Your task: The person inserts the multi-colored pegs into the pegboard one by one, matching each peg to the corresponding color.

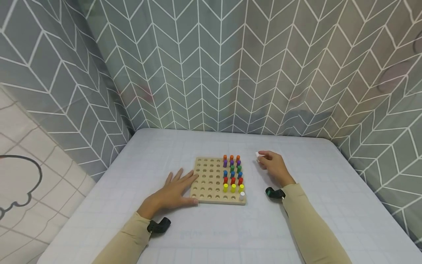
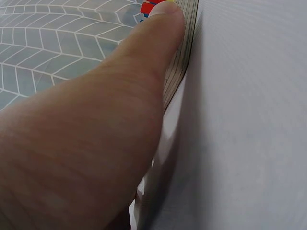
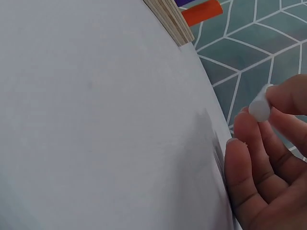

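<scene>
A wooden pegboard lies flat on the table with rows of round holes. Its right side carries short rows of pegs, from orange pegs at the back through purple, green, blue and red to yellow pegs. One white peg stands in the near right corner. My left hand is spread out, fingertips and thumb touching the board's left edge. To the right of the board, my right hand pinches another white peg between thumb and fingers, apart from the board.
The white table stretches around the board on all sides. A grey patterned curtain hangs behind the table's far edge and along both sides. A dark camera mount is strapped to each wrist.
</scene>
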